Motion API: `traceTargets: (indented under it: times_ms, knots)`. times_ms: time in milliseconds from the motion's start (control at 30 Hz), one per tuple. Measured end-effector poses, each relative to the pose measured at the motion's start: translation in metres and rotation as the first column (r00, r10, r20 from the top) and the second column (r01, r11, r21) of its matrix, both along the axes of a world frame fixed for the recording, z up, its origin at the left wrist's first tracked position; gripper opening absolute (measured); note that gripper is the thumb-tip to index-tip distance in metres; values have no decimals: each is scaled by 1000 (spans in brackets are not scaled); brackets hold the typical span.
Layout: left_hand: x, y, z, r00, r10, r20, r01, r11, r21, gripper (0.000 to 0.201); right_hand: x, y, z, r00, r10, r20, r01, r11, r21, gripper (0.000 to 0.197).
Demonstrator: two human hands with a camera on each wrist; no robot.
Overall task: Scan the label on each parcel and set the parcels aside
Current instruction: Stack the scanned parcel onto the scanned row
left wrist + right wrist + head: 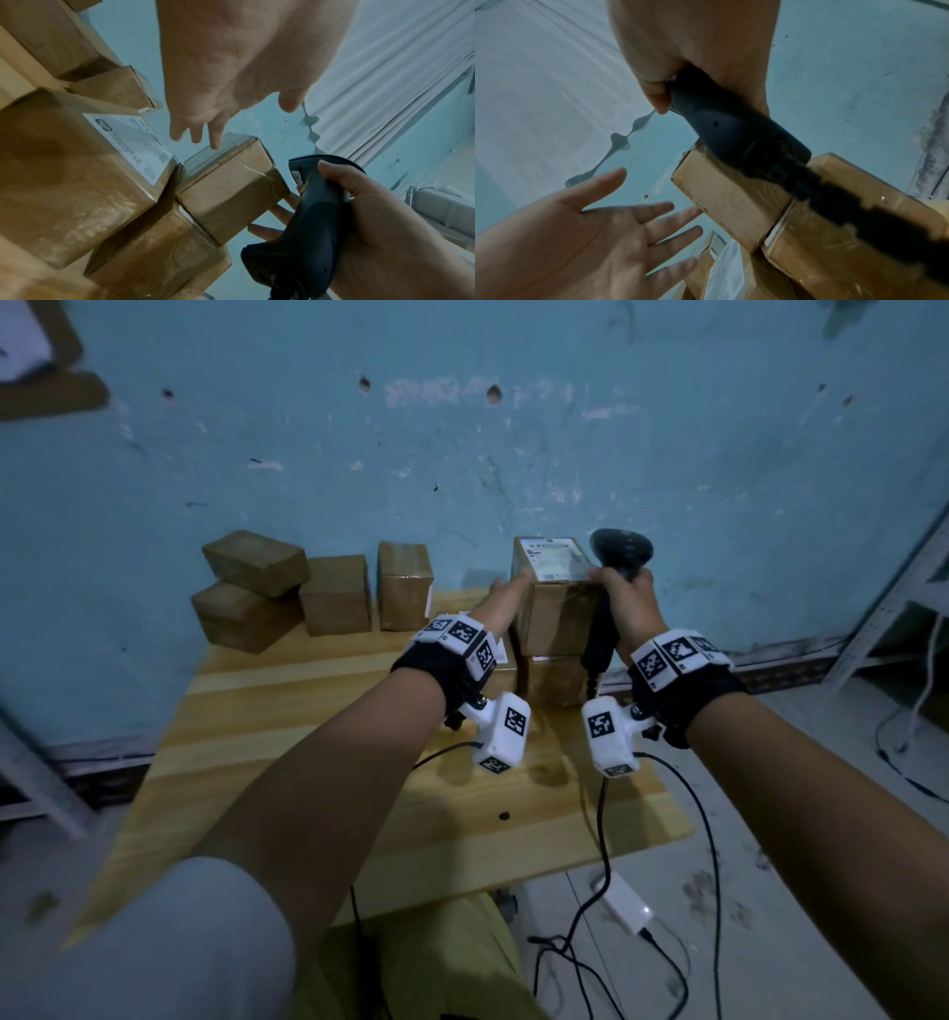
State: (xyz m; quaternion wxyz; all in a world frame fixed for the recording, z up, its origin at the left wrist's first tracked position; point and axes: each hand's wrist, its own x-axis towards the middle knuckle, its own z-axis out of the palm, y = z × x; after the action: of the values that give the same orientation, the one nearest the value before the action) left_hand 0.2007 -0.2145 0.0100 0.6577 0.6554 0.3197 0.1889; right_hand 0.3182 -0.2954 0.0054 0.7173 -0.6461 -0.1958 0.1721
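Observation:
A brown top parcel [557,613] with a white label [553,558] on its upper face stands on another parcel [552,677] at the back right of the wooden table [318,762]. My left hand [506,593] is open with straight fingers [214,140], and the fingertips meet the top parcel [231,182] on its left side. My right hand [629,608] grips a black handheld scanner [621,552] just right of that parcel, thumb at its top corner. In the right wrist view the scanner [731,132] lies across the parcel [731,199]. A second labelled parcel [77,182] stands beside the stack.
Several plain brown parcels [336,593] line the back left of the table against the blue wall. Black cables and a white adapter [624,906] lie on the floor at the right. A metal shelf frame [914,588] stands far right.

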Motion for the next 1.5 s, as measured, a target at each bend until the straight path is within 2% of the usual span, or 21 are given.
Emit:
traceTargets:
  times_ms: [133, 333, 633, 700, 800, 933, 1000, 1100, 1233, 1367, 1433, 1500]
  knots:
    - [-2, -16, 4, 998, -38, 42, 41, 998, -49, 56, 0, -1, 1, 1000, 5, 5, -5, 1000, -1, 33]
    - [-4, -23, 3, 993, -74, 93, 84, 990, -113, 57, 1, -5, 3, 1000, -3, 14, 3, 1000, -2, 33]
    - [-11, -30, 4, 983, -106, 149, 120, 989, -87, 54, 4, -7, -1, 1000, -6, -11, 6, 1000, -15, 40]
    - [-15, -25, 2, 986, -66, 156, 76, 996, -57, 53, 6, -10, -5, 999, -7, -44, 8, 1000, 19, 33]
    - [-26, 0, -5, 990, 97, 107, -98, 995, 9, 52, 16, -18, -14, 992, -13, -123, 26, 995, 101, 29]
    - [-38, 39, -23, 967, 252, -33, -250, 967, 58, 52, 33, -31, -23, 970, -25, -241, 57, 990, 125, 27]
    - [-40, 51, -34, 962, 252, -102, -247, 967, 63, 50, 40, -33, -29, 960, -8, -281, 29, 997, 71, 7]
    - [-33, 56, -52, 965, 222, -141, -225, 974, -5, 54, 47, -30, -45, 941, 24, -338, -35, 999, -26, 11]
    - [-10, 71, -81, 976, 190, -109, -204, 970, -135, 54, 45, -22, -61, 919, 53, -391, -75, 996, -43, 14]
    - [-6, 65, -75, 974, 212, -85, -223, 961, -164, 56, 43, -17, -70, 911, 53, -409, -75, 997, -36, 12]
    - [-2, 74, -87, 967, 235, -97, -249, 954, -165, 64, 44, -16, -73, 910, 45, -412, -67, 997, -40, 13]
    - [12, 99, -116, 960, 251, -123, -268, 951, -151, 78, 44, -16, -73, 907, 45, -418, -72, 996, -49, 15]
